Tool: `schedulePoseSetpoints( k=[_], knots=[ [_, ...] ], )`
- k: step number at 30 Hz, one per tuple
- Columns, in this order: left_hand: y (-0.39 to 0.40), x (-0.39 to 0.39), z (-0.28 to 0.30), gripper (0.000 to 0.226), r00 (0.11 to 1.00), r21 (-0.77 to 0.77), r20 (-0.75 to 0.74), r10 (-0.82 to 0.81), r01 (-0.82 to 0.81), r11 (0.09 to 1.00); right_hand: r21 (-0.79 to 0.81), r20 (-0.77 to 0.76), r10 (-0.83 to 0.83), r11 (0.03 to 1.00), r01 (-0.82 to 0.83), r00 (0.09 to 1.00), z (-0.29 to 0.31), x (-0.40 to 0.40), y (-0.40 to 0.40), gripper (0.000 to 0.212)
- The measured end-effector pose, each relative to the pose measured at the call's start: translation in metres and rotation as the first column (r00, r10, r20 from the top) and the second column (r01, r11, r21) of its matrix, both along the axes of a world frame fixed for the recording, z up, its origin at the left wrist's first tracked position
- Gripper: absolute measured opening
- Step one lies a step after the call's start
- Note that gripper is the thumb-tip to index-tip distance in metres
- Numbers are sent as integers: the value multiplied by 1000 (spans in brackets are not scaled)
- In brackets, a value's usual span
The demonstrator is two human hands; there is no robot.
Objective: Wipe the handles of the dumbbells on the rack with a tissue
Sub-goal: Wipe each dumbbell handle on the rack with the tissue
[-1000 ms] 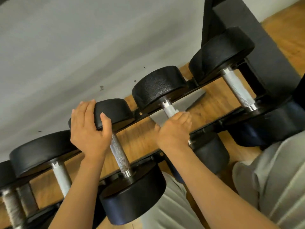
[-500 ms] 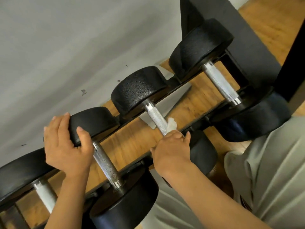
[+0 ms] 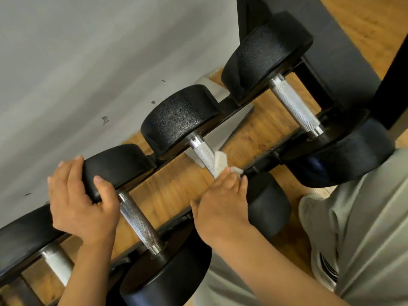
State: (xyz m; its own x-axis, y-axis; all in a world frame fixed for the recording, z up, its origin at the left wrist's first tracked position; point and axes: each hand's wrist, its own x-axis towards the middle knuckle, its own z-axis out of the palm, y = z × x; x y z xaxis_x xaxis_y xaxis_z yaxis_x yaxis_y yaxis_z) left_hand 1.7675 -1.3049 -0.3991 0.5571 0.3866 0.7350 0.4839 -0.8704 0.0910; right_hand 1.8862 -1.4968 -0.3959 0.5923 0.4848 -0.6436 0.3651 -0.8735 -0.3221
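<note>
- R hand [image 3: 220,202] wrapped round the near end of the mid handle [image 3: 204,156], fingers curled over a tissue [image 3: 220,161]. Tissue sits on the handle; a white corner pokes out above the knuckles, rest is hidden under the hand.
- Lower part of that handle is covered by the R hand, contact pt not visible.
- L hand [image 3: 77,199] grips the far head [image 3: 114,166] of the next dumbbell to the left, fingers over the top, thumb on its near face. Its handle [image 3: 139,221] is bare.
- Dumbbells lie across the rack [image 3: 229,104] rails. Far-left one cut off by the frame edge; its handle [image 3: 57,266] is blurry.
- R-most handle [image 3: 294,107] fully visible, knurled.
- Room: grey wall [image 3: 88,62] w/ a few dark scuffs, wood floor [image 3: 176,184] under the rack, dark panel [image 3: 331,40] top right.
- Grey trousers [image 3: 364,228] at bottom right.
</note>
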Motion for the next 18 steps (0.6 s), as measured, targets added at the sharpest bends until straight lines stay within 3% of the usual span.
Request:
schedulePoseSetpoints(
  k=[4,8,12,18],
  knots=[
    [-2,0,0,35,1000,-13,4,3,-3,1000,-55,-62,27,998,-30,998,7,3,-3,88],
    [-1,1,0,34,1000,-13,10,17,-17,1000,150,-71,-147,976,156,987,2,11,7,89],
    [-1,2,0,33,1000,13,21,-1,0,1000,378,-13,-214,903,203,977,-2,23,33,82],
    [1,2,-1,34,999,40,32,-17,15,999,403,107,-202,904,143,974,-2,21,46,88]
  ],
)
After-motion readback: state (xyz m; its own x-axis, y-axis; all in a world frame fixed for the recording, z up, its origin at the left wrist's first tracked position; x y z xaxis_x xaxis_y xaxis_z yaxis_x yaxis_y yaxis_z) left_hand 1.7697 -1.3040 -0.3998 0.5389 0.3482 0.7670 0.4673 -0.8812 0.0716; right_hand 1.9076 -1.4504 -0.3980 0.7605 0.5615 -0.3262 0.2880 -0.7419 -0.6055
